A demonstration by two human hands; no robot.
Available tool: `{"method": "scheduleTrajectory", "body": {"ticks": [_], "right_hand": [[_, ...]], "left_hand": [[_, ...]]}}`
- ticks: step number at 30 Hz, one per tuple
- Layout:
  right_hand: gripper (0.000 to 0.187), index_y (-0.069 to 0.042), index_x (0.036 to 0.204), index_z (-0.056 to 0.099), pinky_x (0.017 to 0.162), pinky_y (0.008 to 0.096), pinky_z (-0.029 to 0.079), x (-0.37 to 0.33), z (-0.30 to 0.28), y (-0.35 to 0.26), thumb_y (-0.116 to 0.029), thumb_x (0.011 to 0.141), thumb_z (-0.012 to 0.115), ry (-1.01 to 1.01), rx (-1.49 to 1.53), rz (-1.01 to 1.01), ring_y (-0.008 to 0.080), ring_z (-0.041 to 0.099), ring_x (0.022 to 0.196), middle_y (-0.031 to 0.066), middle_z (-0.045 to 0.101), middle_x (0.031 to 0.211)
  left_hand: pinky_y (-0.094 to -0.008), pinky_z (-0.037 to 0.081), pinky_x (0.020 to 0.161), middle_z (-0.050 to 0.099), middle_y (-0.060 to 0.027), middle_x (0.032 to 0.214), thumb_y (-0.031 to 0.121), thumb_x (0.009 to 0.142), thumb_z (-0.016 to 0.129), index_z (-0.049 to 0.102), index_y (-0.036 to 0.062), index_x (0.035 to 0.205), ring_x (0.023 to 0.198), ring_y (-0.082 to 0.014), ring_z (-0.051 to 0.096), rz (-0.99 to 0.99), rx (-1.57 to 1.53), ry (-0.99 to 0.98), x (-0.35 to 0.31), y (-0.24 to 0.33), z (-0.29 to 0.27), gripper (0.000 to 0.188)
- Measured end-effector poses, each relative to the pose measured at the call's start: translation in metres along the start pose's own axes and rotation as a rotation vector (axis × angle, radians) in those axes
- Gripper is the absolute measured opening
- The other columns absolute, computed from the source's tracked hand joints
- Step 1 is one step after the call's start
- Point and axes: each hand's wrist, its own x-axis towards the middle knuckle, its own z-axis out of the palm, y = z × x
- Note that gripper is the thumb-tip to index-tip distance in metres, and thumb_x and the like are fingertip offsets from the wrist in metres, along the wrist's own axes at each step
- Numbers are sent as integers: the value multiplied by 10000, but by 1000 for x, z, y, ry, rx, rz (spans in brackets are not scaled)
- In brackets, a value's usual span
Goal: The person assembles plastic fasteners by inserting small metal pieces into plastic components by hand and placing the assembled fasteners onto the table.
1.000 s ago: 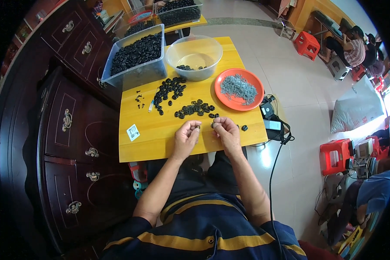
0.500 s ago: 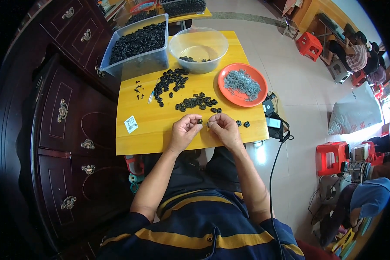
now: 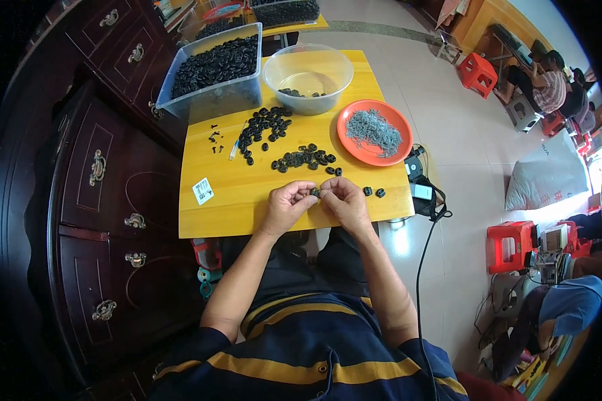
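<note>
left hand [image 3: 289,206] and right hand [image 3: 346,203] have drawn closer near the table's [image 3: 244,194] front edge, left pinching a black piece [image 3: 315,192], right's fingertips pressed together beside it.

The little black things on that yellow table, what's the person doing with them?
The person's left hand pinches a small black piece, and the right hand's fingertips are close up against it; whatever they may hold is too small to tell. More black pieces lie loose on the yellow table. Beyond them stand a full plastic box and a round tub with just a few inside.
</note>
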Motion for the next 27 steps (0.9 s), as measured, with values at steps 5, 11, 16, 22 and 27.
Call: {"method": "scheduleTrajectory", "body": {"ticks": [5, 11, 16, 22, 27], "right_hand": [[107, -15, 973, 667, 616, 221, 473, -2, 2, 1, -96, 904, 665, 21, 56, 38, 51, 572, 674, -2, 667, 797], [141, -10, 975, 684, 617, 209, 467, -1, -2, -7, -142, 926, 669, -55, 88, 157, 50, 575, 678, -7, 672, 820], [173, -34, 989, 666, 616, 187, 459, 1, -8, -7, -204, 957, 660, -123, 52, 202, 55, 579, 677, -23, 641, 799], [177, -45, 981, 657, 639, 194, 467, -3, 1, 2, -221, 964, 642, -6, 356, 177, 50, 575, 695, -23, 637, 806], [126, -63, 925, 639, 658, 196, 483, -9, 4, -8, -179, 968, 617, 51, 469, 192, 51, 555, 692, -15, 616, 806]], "left_hand": [[-180, 495, 671, 635, 49, 818, -15, 836, 725, 694, -1, 1062, 714, -9, 555, 18, 25, -13, 1, 0, 1, 229], [-180, 465, 666, 626, 48, 831, -7, 851, 708, 684, 7, 1129, 716, -22, 542, 44, 161, -108, 1, 1, -7, 280], [-212, 469, 623, 604, 5, 812, 11, 807, 737, 678, 18, 1133, 650, -62, 527, 128, 277, -140, 6, 27, -4, 331], [-343, 539, 720, 625, -89, 954, 96, 729, 774, 619, 52, 1186, 811, -237, 629, 377, 627, 53, 6, 56, 18, 485], [-388, 542, 794, 636, -103, 993, 93, 713, 753, 628, 51, 1121, 935, -300, 643, 460, 781, 115, 6, 47, 23, 428]]}}
